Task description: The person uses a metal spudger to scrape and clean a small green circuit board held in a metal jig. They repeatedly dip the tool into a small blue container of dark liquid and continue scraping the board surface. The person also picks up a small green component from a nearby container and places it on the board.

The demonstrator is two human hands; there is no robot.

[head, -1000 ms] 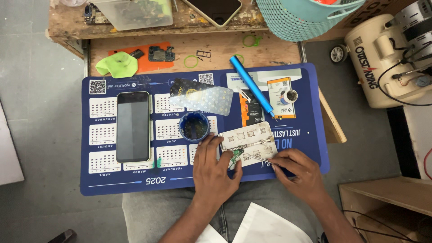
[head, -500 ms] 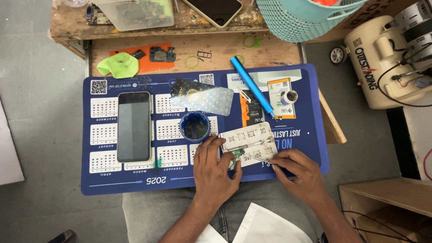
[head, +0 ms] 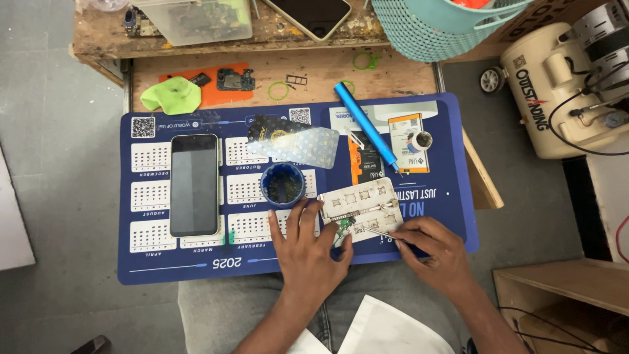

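A phone-repair workshop: a worn wooden bench [head: 196, 36], a blue printed work mat [head: 196, 262], a bare green circuit board [head: 230, 79] and a black smartphone [head: 194, 184].

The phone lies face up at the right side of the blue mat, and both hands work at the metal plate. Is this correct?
Not quite. The phone lies at the left side of the blue mat, as the head view shows. The left hand and right hand do work at the metal plate.

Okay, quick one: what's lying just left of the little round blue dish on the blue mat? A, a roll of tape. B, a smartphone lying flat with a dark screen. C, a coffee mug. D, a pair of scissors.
B: a smartphone lies flat, its screen dark, on the blue mat, just left of the round blue dish; no scissors, tape or mug shows there.
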